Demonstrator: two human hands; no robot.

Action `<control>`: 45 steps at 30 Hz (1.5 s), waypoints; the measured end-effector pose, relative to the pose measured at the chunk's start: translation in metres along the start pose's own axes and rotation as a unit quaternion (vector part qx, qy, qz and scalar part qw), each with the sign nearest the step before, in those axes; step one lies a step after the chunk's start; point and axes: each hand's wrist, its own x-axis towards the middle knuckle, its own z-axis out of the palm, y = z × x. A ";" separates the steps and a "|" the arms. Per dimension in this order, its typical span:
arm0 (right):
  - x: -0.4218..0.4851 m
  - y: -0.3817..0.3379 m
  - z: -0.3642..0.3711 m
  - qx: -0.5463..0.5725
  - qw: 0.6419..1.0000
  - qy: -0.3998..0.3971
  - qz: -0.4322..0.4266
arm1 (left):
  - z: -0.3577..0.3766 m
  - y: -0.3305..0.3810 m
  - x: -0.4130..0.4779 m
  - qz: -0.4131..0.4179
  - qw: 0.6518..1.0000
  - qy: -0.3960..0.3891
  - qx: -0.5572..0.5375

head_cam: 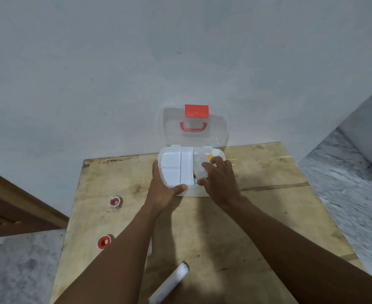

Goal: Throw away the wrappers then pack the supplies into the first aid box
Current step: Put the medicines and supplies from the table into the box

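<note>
Left hand [162, 189] grips the first aid box [193, 193]; right hand [219, 176], fingers spread inside, empty as far as shows, could tip its tray [176, 170].

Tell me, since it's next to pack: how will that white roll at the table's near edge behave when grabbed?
The white roll is a long cylinder lying on its side, so a nudge would probably send it rolling. It lies near the front edge of the table, so it might drop off. It looks like soft wrapped bandage, likely light and squashy.
</note>
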 end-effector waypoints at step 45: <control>-0.141 -0.053 0.049 0.026 0.904 -0.341 -0.257 | -0.003 -0.008 0.004 -0.051 0.992 -0.067 0.093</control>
